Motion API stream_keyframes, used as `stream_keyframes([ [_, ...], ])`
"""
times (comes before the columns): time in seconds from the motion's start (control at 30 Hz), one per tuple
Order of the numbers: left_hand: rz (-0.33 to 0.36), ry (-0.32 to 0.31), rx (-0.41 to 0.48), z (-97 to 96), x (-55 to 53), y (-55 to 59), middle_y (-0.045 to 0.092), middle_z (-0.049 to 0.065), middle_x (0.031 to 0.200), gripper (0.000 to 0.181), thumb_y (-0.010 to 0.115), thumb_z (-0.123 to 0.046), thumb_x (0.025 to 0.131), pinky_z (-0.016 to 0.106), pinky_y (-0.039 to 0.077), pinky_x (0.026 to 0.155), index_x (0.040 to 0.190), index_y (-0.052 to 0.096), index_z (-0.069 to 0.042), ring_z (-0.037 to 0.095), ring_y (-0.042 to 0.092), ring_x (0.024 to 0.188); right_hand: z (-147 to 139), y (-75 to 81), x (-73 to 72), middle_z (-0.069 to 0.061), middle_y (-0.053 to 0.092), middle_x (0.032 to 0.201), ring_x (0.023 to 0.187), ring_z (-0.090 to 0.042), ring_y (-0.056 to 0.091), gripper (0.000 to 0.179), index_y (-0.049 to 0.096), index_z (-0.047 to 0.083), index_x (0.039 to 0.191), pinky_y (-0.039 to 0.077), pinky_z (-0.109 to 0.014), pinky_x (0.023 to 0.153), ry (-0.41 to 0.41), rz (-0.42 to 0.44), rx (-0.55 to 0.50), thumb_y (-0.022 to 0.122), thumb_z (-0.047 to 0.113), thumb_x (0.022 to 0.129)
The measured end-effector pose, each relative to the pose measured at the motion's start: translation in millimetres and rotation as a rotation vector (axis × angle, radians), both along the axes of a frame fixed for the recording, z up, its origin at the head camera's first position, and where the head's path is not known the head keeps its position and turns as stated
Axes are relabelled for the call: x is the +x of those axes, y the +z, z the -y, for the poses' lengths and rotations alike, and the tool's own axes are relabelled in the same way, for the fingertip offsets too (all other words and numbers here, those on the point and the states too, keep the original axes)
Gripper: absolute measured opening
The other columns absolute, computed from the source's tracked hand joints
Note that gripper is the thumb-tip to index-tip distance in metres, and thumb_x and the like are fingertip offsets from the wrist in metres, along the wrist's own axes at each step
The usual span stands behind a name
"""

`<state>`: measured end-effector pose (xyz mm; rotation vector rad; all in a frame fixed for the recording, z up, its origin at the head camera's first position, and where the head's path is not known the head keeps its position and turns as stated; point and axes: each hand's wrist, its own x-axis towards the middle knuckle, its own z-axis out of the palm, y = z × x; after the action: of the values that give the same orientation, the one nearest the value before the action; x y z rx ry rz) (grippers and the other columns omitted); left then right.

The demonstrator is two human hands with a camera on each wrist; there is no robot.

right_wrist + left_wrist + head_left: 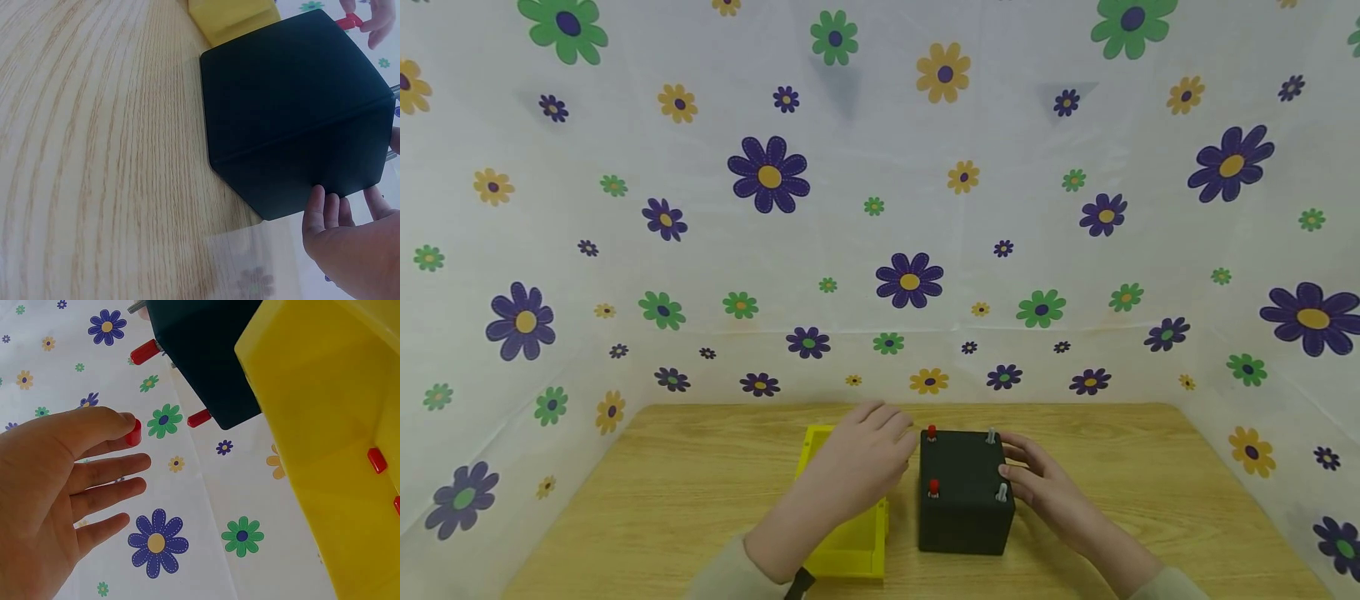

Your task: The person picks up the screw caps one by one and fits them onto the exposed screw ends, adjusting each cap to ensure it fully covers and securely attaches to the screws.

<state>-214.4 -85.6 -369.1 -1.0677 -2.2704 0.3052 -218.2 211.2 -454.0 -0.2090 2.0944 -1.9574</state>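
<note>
My left hand (865,446) is over the yellow bin's right side, left of the black box (966,471). Between thumb and forefinger it pinches a small red cap (134,434); the other fingers spread loosely. Short metal posts stand at the box's top corners. Red caps (933,488) cover the two on the left, while the two right-hand posts (1002,492) are bare metal. My right hand (1048,487) touches the box's right side with fairly straight fingers, its thumb at the top edge.
Left of the box stands the yellow bin (850,562), with more red caps (377,460) inside. Both rest on a wood-grain table (700,467). A white flower-patterned cloth (850,233) hangs behind the table and along both sides.
</note>
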Motion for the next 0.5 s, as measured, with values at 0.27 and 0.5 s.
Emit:
stream_keyframes([
  [0.27, -0.007, -0.011, 0.001, -7.7, 3.4, 1.0, 0.075, -0.006, 0.111, 0.01, 0.077, -0.027, 0.096, 0.032, 0.054, 0.111, 0.104, 0.075, -0.021, 0.014, 0.068, 0.111, 0, -0.2, 0.7, -0.03, 0.028, 0.167, 0.135, -0.027, 0.058, 0.068, 0.026, 0.002, 0.165, 0.056, -0.026, 0.105, -0.002, -0.007, -0.003, 0.057, 0.021, 0.108],
  [0.5, 0.001, -0.006, -0.004, -14.5, 5.7, 1.9, 0.075, -0.006, 0.116, 0.016, 0.078, -0.03, 0.097, 0.033, 0.053, 0.114, 0.111, 0.076, -0.022, 0.015, 0.068, 0.116, 0, -0.9, 0.4, -0.031, 0.028, 0.167, 0.133, -0.025, 0.058, 0.068, 0.025, 0.002, 0.165, 0.056, -0.025, 0.103, 0.009, -0.01, -0.012, 0.056, 0.02, 0.108],
])
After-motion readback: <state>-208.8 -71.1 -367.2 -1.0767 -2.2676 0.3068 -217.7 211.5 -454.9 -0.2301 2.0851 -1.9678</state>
